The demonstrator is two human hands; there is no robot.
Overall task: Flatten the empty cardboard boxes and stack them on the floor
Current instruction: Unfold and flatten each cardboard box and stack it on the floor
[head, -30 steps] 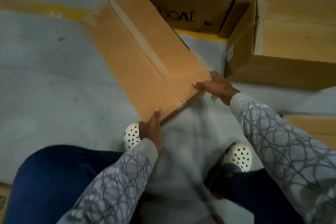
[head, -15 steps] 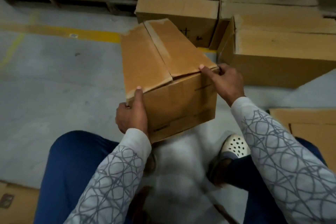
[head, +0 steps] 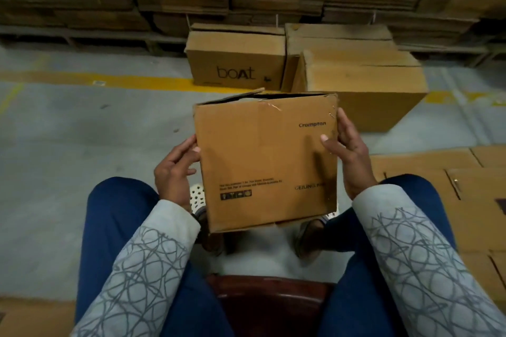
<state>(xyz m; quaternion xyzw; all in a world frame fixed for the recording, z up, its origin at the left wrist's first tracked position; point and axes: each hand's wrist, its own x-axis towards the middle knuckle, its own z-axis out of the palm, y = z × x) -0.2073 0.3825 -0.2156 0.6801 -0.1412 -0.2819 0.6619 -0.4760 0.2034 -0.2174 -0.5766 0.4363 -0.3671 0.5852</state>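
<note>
Head: box (head: 262,161) between left hand (head: 177,172), right hand (head: 348,159).

Box (head: 262,161) between hands; flattened cardboard (head: 449,189) right

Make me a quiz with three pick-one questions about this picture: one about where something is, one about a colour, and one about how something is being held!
1. Where is the boat box?
A) on the floor, behind the Crompton box
B) on the person's lap
C) under a table

2. What colour is the floor line?
A) blue
B) yellow
C) red

3. How is the Crompton box held?
A) by one hand only
B) lying untouched
C) by both hands, one each side

Answers:
1 A, it stands on the floor beyond the Crompton box.
2 B, the painted stripe is yellow.
3 C, the left hand grips its left edge and the right hand its right edge.
</note>
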